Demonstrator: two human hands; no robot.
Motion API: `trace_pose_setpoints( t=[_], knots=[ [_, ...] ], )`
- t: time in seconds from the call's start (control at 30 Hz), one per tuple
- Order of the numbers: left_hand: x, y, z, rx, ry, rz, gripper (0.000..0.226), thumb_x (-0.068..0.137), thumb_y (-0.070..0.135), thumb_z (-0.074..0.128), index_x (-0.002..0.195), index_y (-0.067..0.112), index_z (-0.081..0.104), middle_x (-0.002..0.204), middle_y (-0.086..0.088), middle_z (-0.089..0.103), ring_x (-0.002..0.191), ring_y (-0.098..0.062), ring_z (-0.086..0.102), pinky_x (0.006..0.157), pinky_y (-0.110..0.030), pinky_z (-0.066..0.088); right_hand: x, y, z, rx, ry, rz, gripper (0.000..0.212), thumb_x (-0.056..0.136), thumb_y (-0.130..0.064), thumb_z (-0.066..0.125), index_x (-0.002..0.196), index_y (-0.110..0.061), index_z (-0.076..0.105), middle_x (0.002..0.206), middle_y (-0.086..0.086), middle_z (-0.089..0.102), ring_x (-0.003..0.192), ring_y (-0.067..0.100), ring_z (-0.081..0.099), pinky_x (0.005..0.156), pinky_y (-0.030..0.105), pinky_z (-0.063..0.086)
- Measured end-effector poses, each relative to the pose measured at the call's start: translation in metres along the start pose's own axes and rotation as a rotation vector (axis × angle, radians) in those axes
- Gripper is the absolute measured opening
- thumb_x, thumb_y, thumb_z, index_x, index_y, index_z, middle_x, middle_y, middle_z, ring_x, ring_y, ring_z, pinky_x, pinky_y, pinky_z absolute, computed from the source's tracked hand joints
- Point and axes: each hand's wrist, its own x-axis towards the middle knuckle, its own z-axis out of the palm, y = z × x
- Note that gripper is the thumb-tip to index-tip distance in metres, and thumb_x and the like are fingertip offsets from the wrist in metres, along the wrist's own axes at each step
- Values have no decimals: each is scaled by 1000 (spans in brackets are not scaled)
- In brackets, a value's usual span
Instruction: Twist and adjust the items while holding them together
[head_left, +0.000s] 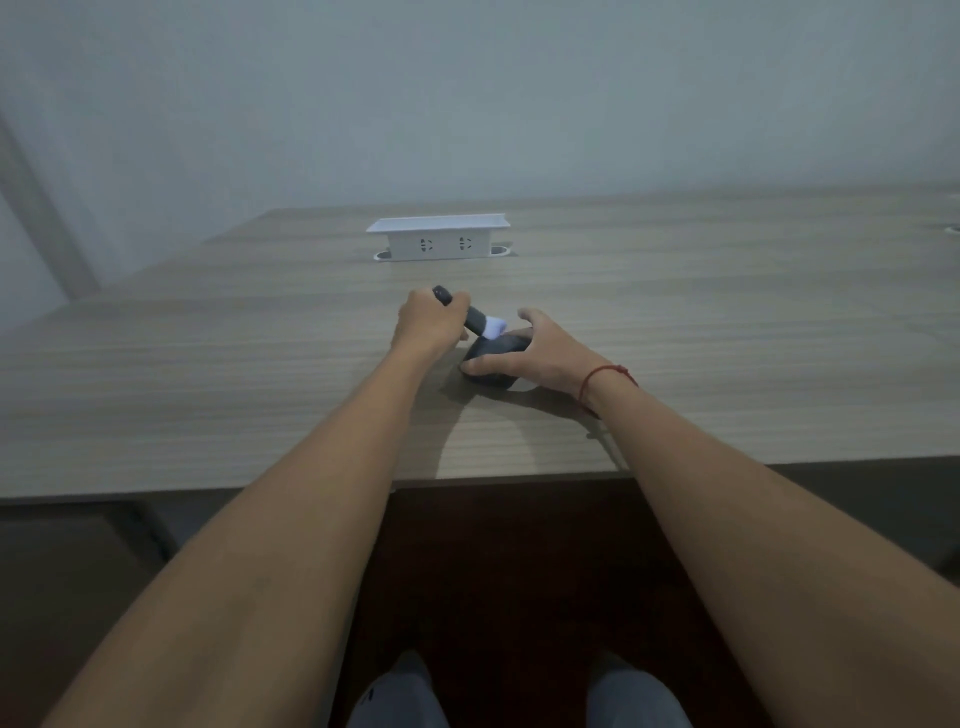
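Note:
My left hand (428, 325) grips a dark brush (470, 314) by its handle, fingers curled round it. Its white bristle tip touches the top of a dark rounded object, seemingly a computer mouse (493, 361), that lies on the wooden table (208, 374). My right hand (540, 351) holds that mouse from the right, thumb along its near side and fingers over its far side. A red string bracelet circles my right wrist.
A white pop-up socket box (439, 239) stands raised from the table farther back, its two outlets facing me. The table's front edge runs across below my forearms. My knees show at the bottom. A pale wall lies behind the table.

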Motion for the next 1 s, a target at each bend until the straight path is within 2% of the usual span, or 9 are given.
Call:
trace_pose_setpoints(
  t=[0.07, 0.17, 0.27, 0.4, 0.47, 0.53, 0.63, 0.83, 1.0],
  knots=[
    [1, 3, 1, 2, 51, -21, 27, 90, 33, 52, 94, 8, 61, 90, -11, 71, 84, -25, 68, 78, -35, 54, 1, 2, -4, 31, -47, 2, 118, 63, -47, 85, 153, -20, 12, 149, 3, 41, 134, 27, 41, 111, 44, 30],
    [0, 12, 5, -69, -5, 16, 22, 94, 27, 50, 96, 7, 57, 93, -12, 67, 70, -19, 62, 65, -28, 49, 2, 3, -9, 30, -78, 7, 111, 67, -42, 84, 152, -22, 15, 148, 4, 43, 130, 27, 44, 108, 43, 32],
    [1, 7, 8, 34, 18, -20, 24, 91, 32, 51, 94, 9, 58, 99, -13, 70, 85, -27, 66, 81, -36, 54, 3, 4, -10, 42, -81, 9, 113, 69, -38, 83, 153, -21, 9, 151, 3, 40, 136, 27, 39, 111, 44, 27],
    [-1, 10, 10, -93, -41, 35, 20, 91, 28, 53, 77, 14, 55, 75, -8, 65, 67, -20, 63, 75, -35, 52, 6, 5, -11, 37, -91, -4, 96, 67, -39, 84, 143, -19, 29, 130, -3, 49, 126, 23, 45, 101, 40, 37],
    [-4, 11, 13, -94, -111, 52, 21, 89, 27, 55, 74, 12, 56, 67, -7, 62, 63, -21, 59, 72, -38, 50, 7, 5, -10, 22, -94, -5, 104, 65, -42, 84, 148, -19, 24, 141, 6, 44, 131, 29, 42, 105, 41, 36],
    [-4, 9, 11, 11, -41, 47, 22, 86, 31, 55, 76, 12, 59, 79, -10, 68, 73, -26, 64, 79, -40, 54, 6, 6, -10, 4, -100, 3, 116, 67, -42, 83, 153, -21, 8, 155, 9, 29, 138, 30, 34, 112, 44, 28],
    [-3, 14, 7, 81, 75, 79, 22, 85, 33, 53, 83, 12, 59, 89, -9, 68, 78, -26, 68, 77, -38, 54, -1, 10, -13, -25, -86, -12, 119, 63, -50, 83, 154, -22, 11, 158, 9, 24, 140, 29, 32, 114, 46, 29],
    [-12, 6, 11, -164, 0, 10, 17, 91, 26, 53, 82, 12, 57, 69, -4, 59, 63, -21, 55, 67, -30, 46, 1, 10, 4, -90, -10, -73, 92, 46, -77, 75, 117, -23, 51, 114, -1, 62, 102, 17, 61, 93, 39, 50],
    [-8, 0, 1, -199, 125, 23, 28, 92, 29, 52, 101, 4, 59, 84, -10, 63, 64, -19, 59, 62, -26, 44, -2, 9, 17, -209, 158, -94, 46, 77, -54, 61, 102, -16, 59, 97, 2, 66, 91, 22, 63, 86, 41, 53]
  ],
)
